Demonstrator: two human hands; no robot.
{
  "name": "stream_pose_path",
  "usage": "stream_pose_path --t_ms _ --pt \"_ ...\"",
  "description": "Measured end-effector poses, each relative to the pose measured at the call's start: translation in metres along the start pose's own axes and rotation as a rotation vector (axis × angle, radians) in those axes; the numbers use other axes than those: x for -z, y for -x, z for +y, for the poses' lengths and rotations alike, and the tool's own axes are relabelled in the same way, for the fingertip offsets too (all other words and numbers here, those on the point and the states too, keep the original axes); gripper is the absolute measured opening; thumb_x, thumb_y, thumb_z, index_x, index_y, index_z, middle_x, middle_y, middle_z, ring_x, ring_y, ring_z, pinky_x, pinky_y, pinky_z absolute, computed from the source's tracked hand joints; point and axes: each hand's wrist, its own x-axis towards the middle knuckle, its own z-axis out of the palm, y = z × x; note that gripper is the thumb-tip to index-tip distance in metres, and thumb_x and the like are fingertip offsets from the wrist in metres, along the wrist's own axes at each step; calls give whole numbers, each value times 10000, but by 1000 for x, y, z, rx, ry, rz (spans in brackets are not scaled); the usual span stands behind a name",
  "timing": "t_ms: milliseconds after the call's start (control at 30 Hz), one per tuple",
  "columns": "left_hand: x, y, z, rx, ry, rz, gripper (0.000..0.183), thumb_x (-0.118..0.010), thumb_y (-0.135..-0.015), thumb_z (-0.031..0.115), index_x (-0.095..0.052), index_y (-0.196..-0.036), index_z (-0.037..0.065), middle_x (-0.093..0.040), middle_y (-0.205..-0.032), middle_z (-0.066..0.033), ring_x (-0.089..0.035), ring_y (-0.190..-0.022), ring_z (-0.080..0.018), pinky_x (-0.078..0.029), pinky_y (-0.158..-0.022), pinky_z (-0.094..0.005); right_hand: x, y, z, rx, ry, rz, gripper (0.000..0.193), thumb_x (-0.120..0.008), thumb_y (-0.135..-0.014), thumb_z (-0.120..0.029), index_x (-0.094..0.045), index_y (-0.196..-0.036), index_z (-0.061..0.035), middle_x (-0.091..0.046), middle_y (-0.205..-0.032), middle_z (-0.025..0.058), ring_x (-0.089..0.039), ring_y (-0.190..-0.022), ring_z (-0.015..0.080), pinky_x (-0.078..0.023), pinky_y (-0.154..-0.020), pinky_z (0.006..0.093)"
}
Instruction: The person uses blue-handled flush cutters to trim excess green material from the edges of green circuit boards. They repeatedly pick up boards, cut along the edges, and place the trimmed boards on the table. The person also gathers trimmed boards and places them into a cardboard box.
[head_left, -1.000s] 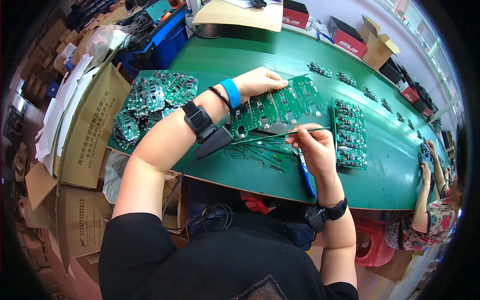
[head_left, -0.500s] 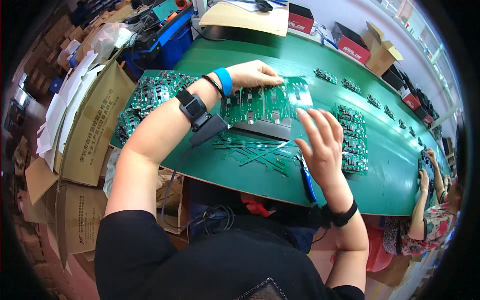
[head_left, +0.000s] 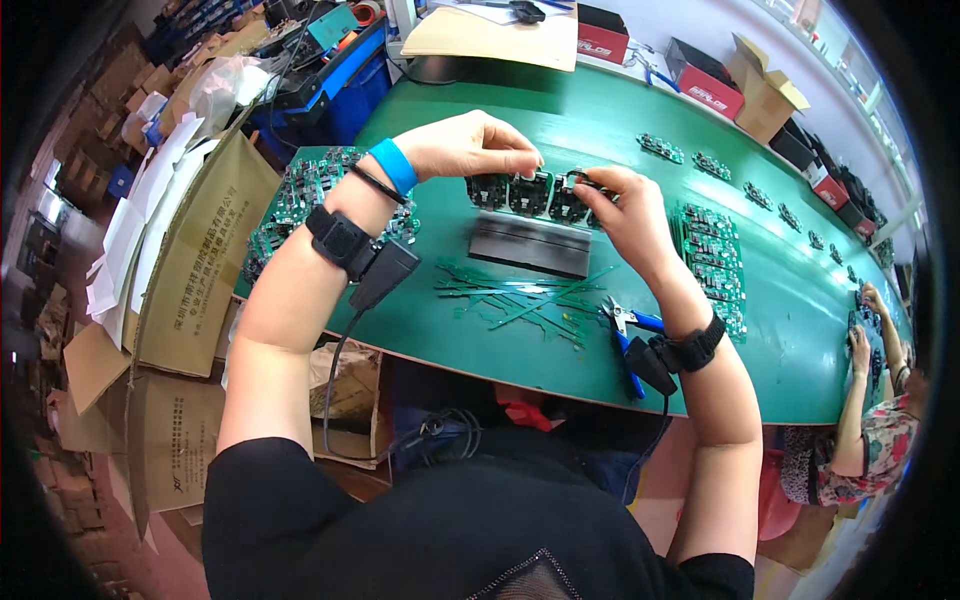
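Between my two hands hangs a circuit board panel [head_left: 531, 193], its component side with dark parts showing. My left hand [head_left: 478, 148] pinches its upper edge, and my right hand [head_left: 628, 208] grips its right end with thumb and fingers. Just below the panel, a dark grey metal block [head_left: 530, 245] with a long slot lies on the green table. In front of the block are thin green board strips [head_left: 520, 300] in a loose heap. Blue-handled cutters [head_left: 626, 340] rest beside my right wrist, jaws apart.
Many circuit boards [head_left: 300, 205] are piled at the left; a stack of panels [head_left: 712, 260] lies right of my hand. Small boards [head_left: 712, 166] form a row toward a co-worker [head_left: 862, 400] at far right. Red and black boxes [head_left: 703, 82] line the back. Cardboard [head_left: 205, 270] stands at left.
The panel has turned from its green solder side to its component side. My right hand, open and apart before, has closed on the panel's right end.
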Motion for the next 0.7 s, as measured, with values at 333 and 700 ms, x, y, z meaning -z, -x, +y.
stream_pose_path --t_ms 333,700 --pt "-6 -10 -32 -38 -157 78 342 -674 -880 263 -655 -1074 -18 -682 -925 -49 -572 -845 -93 -474 -807 -265 -17 -8 9 31 46 51 227 -674 -822 -205 -691 -957 -23 -671 -881 175 -649 -828 333 -499 -730 383" --pt "-4 -11 -34 -119 -229 72 337 -657 -891 272 -650 -1048 -26 -686 -918 -90 -597 -853 -139 -479 -810 -288 -16 -6 3 24 91 65 205 -675 -828 -181 -680 -951 -17 -645 -847 151 -636 -772 324 -490 -688 372"
